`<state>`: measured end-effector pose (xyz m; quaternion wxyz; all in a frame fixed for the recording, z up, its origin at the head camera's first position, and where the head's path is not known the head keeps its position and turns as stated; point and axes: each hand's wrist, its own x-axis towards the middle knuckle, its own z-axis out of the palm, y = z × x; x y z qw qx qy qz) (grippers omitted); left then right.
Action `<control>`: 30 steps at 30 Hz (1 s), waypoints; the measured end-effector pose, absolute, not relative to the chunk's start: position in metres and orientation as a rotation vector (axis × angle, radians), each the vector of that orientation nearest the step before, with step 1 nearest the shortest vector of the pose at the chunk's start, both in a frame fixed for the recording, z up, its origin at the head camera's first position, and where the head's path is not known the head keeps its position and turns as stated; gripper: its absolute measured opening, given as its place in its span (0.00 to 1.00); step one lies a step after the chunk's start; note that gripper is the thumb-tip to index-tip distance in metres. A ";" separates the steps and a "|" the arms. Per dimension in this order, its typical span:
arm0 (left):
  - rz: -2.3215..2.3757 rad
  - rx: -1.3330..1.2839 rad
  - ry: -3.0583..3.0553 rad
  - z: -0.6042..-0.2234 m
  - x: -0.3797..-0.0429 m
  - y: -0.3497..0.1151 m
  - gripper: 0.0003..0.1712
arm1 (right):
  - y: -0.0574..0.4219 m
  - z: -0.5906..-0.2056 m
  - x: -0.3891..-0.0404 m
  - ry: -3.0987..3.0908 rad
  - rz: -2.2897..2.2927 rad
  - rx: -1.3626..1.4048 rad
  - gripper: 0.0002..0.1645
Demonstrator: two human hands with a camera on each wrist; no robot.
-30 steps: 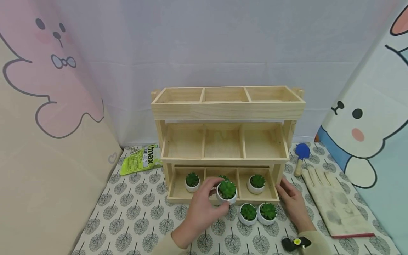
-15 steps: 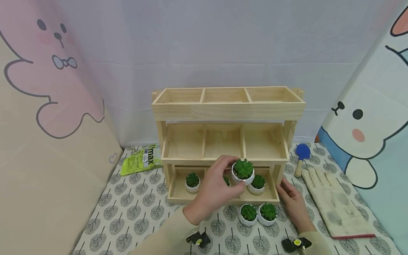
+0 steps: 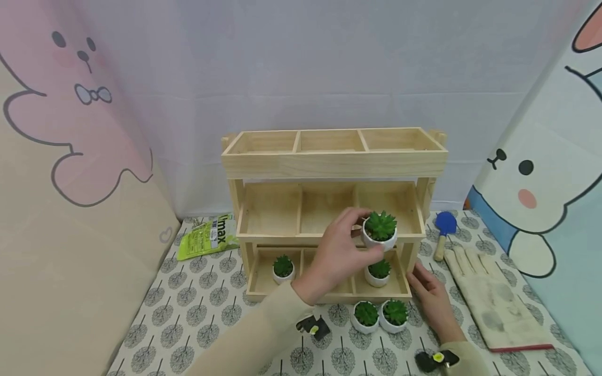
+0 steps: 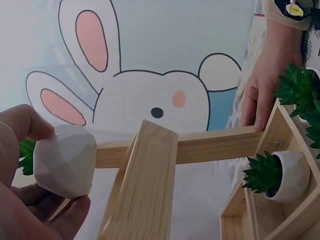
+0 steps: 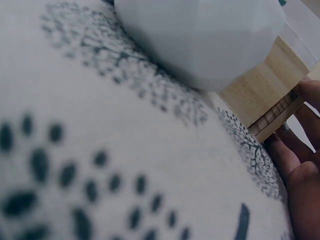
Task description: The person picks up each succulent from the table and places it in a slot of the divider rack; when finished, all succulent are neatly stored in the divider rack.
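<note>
Spiky green succulent (image 3: pixel 382 224), faceted white pot (image 4: pixel 69 160)

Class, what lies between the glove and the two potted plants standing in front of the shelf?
The person's right hand lies between the glove and those potted plants, as the head view shows, with patterned cloth on either side.

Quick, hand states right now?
Left hand: closed, holding a potted succulent.
Right hand: open, fingers touching the lower right side of the wooden rack.
</note>
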<state>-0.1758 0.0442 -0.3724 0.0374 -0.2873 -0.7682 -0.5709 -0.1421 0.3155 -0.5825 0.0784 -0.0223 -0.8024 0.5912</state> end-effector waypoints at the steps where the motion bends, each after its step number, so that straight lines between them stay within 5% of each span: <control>1: -1.754 -0.884 -2.351 -0.372 -0.178 0.046 0.37 | 0.315 -0.582 -0.142 -2.399 1.777 -0.062 0.36; 30: -1.387 -0.816 -2.595 -0.374 -0.220 0.104 0.38 | 0.314 -0.583 -0.141 -2.345 1.853 -0.028 0.35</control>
